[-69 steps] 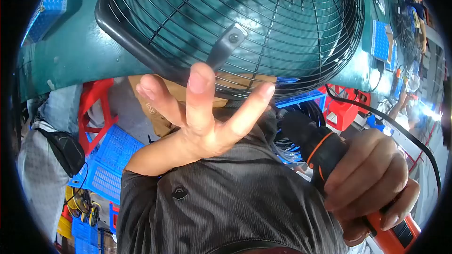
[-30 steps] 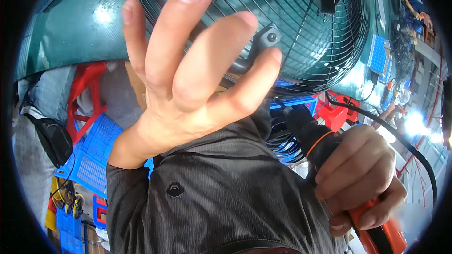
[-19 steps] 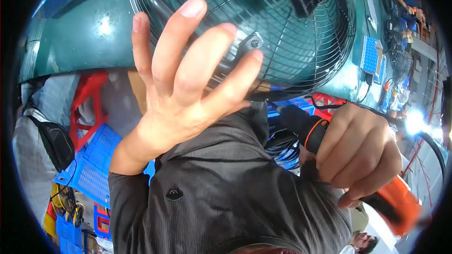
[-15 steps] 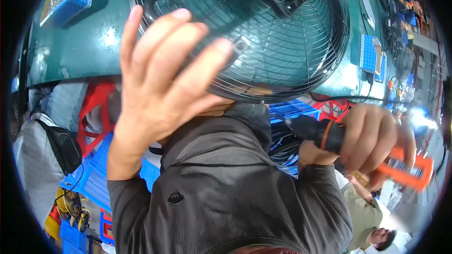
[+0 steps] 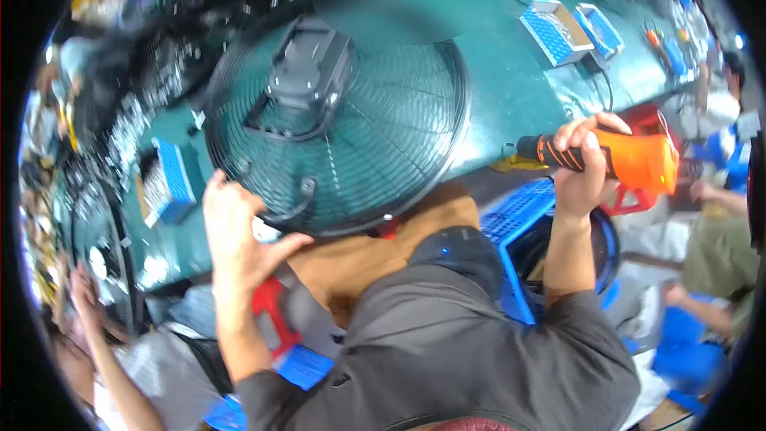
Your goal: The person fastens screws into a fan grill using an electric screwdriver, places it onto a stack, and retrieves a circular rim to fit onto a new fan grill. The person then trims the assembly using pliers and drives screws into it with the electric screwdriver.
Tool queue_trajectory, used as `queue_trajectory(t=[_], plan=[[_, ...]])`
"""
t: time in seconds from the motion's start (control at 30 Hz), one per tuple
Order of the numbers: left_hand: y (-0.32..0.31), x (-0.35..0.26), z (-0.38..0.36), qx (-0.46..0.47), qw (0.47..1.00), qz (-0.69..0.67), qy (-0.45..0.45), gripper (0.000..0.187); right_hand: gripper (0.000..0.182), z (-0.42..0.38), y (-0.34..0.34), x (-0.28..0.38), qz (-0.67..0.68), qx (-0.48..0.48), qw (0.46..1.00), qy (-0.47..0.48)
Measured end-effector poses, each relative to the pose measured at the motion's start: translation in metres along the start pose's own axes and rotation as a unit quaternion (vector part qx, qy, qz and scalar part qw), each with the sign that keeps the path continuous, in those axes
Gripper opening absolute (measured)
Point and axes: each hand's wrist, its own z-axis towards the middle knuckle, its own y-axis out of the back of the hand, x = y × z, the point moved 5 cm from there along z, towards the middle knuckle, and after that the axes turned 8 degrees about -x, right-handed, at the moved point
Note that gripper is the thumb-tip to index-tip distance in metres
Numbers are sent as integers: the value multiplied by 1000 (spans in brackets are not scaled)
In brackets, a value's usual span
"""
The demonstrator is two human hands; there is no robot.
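Tabletop (image 5: 501, 84) gap between fan guard (image 5: 363, 124) and boxes (image 5: 549, 38)

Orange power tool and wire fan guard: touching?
Apart: the head view shows a strip of green tabletop between the orange power tool and the wire fan guard.

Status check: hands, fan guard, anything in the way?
Left hand open at near rim of fan guard, contact unclear. Right hand holding orange tool. Fan guard on green table, blue box close on its left.
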Motion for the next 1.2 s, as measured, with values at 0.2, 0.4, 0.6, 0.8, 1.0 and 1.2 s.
queue_trajectory(t=[0.2,0.4,0.6,0.8,1.0,1.2], plan=[[-35,-66,10,-57,997,33,35,72,33,7,-8,-10,5,-53,999,-12],[-42,-92,10,-73,993,64,65,80,40,3,-11,-28,-35,-71,996,-42],[-44,-94,10,-80,994,56,52,80,40,9,-18,-32,-46,-52,997,-40],[-44,-85,1,-80,996,25,23,78,30,10,-10,-36,-68,-111,991,-40],[35,-4,5,-232,968,78,49,55,30,18,-14,-37,-65,-77,995,-6],[86,199,-49,58,904,256,338,36,37,9,-12,-34,-75,-100,992,-36]])
